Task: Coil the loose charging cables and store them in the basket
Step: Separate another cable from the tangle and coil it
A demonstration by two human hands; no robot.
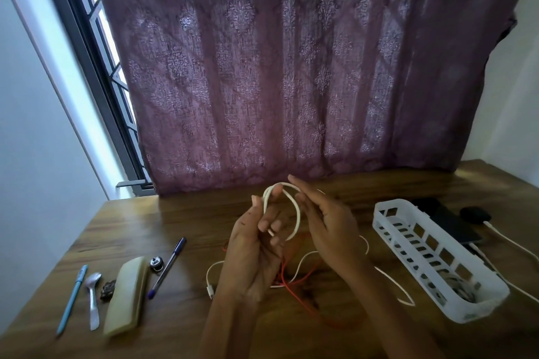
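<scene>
Looping white cable (294, 213) in left hand (256, 248), raised

Basket (382, 214) mouth open — cables (294, 274) underfoot

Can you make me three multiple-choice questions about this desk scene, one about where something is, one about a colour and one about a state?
1. Where is the white basket?
A. right of the hands
B. left of the pens
C. on the windowsill

2. What colour is the thin cable lying on the desk under the hands?
A. green
B. red
C. black

3. What state is the white cable in?
A. lying flat in the basket
B. plugged into the wall
C. looped, held in the left hand

Answers: 1 A, it sits on the desk's right side. 2 B, red strands show beneath the wrists. 3 C, the loop rises from the left hand, and the right hand touches it.
</scene>
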